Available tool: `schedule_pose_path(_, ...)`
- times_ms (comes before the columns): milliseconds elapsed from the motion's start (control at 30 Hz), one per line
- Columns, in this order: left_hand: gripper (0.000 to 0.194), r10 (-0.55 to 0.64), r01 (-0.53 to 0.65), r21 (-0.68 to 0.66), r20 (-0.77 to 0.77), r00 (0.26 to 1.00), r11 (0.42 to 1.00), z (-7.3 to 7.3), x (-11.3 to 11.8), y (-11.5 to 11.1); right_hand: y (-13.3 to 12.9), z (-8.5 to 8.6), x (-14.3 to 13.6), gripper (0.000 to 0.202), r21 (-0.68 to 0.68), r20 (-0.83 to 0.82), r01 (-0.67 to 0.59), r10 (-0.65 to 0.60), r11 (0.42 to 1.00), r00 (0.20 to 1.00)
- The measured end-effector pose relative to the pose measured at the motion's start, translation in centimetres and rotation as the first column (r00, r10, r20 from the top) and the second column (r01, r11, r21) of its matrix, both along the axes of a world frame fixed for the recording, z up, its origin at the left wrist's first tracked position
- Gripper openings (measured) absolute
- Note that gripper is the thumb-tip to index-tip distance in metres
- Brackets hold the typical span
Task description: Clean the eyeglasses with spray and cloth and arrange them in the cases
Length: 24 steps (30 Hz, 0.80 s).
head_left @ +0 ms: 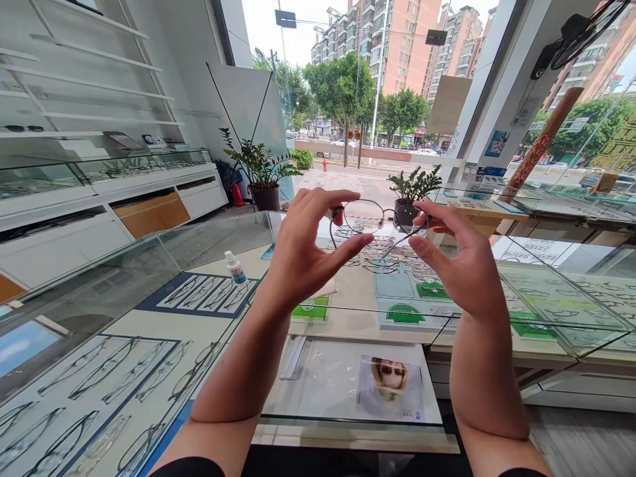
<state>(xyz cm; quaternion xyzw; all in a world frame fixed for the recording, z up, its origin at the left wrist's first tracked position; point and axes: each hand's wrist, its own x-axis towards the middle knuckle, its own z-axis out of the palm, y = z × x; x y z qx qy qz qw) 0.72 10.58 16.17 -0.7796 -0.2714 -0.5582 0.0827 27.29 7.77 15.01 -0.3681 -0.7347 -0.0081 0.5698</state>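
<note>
Thin-rimmed round eyeglasses (390, 212) are held up in front of me above the glass display counter, lenses upright. My left hand (318, 242) grips them at the left end, index finger along the top of the rim and thumb stretched below. At the right end, my right hand (457, 255) holds the frame between fingers and thumb. One temple slants down behind the right lens toward the middle; the other curves down near my left palm.
A small white spray bottle (235, 267) stands on the counter at left. Trays of eyeglasses (199, 291) lie under the glass. Green signs (405, 314) and a printed portrait cloth (390, 387) are nearer. Potted plants (265, 197) stand by the window.
</note>
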Motion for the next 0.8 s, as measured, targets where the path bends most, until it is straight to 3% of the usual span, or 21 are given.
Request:
schedule_pose_path(467, 0.053, -0.096, 0.101, -0.086, 0.058, 0.994, 0.991, -0.3, -0.6, 1.8, -0.2, 0.1, -1.1, 0.043, 0.160, -0.004, 0.080, -0.080, 0.984, 0.997)
schedule_pose_path(800, 0.055, -0.166, 0.175, -0.128, 0.078, 0.983, 0.976, -0.5, -0.6, 2.5, 0.0, -0.1, -1.5, 0.044, 0.151, -0.046, 0.088, -0.082, 0.985, 0.996)
